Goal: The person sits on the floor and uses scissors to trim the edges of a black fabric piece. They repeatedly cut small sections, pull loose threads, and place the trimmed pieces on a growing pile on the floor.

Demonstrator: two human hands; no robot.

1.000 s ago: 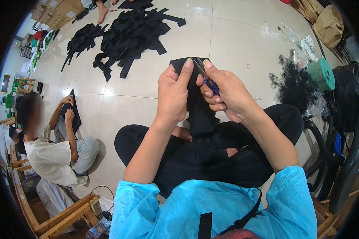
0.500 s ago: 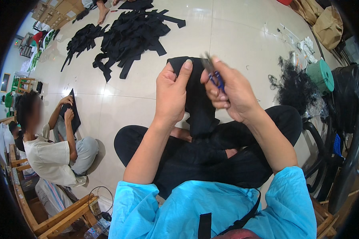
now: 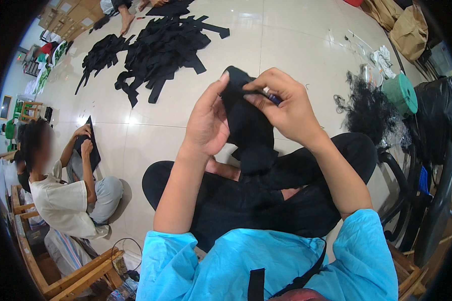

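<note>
A strip of black fabric (image 3: 250, 120) hangs from my hands, its lower end over my crossed legs. My left hand (image 3: 206, 123) grips its upper left edge, thumb on the near face and the other fingers partly behind. My right hand (image 3: 290, 108) is closed round small thread snips (image 3: 273, 97), their blue handle showing between the fingers. The thumb and forefinger of that hand are at the fabric's upper right edge. Dark cloth and the fingers hide the tips of the blades.
A large heap of black fabric strips (image 3: 163, 47) lies on the tiled floor ahead, with a smaller pile (image 3: 103, 52) beside it. At left, a seated person (image 3: 68, 185) handles black cloth. Tangled black thread (image 3: 366, 105) and a green roll (image 3: 401, 95) are at right.
The right hand has turned and brought the snips in to the fabric's edge. My left hand has shifted a little left and lower, and the fabric's top has tilted.
</note>
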